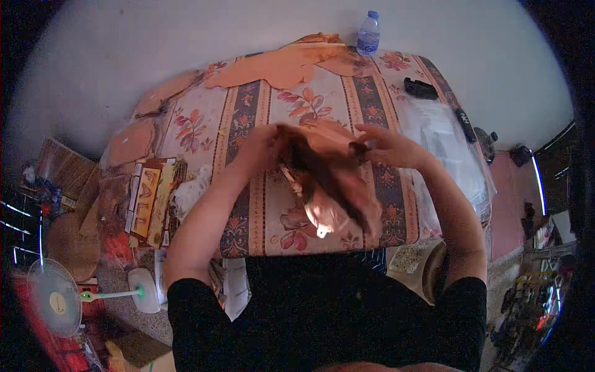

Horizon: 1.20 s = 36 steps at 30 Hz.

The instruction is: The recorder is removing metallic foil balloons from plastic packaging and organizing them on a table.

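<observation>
From the head view, both the left hand (263, 147) and right hand (385, 146) are closed on a limp brown-and-pink cloth piece (331, 186) above the floral-striped covered desk (260, 211); an even pull from both corners would likely keep it flat.

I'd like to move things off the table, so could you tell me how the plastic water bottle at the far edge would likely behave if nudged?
The water bottle stands upright, tall and narrow, so a nudge would probably tip it. Being round, it would likely roll afterwards. How full it is cannot be told here.
</observation>
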Motion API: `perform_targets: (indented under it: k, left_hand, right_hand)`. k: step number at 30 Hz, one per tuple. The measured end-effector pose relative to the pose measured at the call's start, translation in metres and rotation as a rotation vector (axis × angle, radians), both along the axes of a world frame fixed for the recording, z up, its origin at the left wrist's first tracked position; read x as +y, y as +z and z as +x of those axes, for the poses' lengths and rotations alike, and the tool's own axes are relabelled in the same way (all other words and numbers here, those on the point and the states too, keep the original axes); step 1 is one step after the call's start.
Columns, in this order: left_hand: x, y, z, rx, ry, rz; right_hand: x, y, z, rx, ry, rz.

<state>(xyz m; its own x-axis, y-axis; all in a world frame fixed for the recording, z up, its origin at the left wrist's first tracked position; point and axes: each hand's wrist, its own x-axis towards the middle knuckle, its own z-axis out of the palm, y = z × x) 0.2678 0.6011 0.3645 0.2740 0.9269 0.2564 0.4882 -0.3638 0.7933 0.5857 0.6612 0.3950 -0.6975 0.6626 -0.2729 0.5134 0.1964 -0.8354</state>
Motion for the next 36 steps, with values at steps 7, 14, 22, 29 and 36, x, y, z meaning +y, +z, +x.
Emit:
perform_targets:
  k: [7, 14, 22, 29, 36]
  left_hand:
    - [-0.001, 0.027, 0.013, 0.010, 0.178, -0.103]
    - [0.006, 0.031, 0.008, 0.142, 0.261, -0.138]
    - [0.035, 0.004, -0.010, 0.083, 0.254, -0.020]
    - [0.024, 0.032, 0.010, 0.200, 0.309, -0.133]
    - [0.026, 0.022, -0.005, 0.010, 0.245, -0.167]
  right_hand:
    - [0.008, -0.007, -0.002, 0.181, 0.131, 0.415]
    - [-0.011, 0.039, -0.013, -0.008, 0.038, 0.590]
    - [-0.007, 0.046, -0.026, 0.413, 0.087, 0.403]
    - [0.003, 0.033, -0.038, 0.656, 0.023, 0.073]
    - [0.037, 0.030, -0.051, 0.522, -0.413, 0.340]
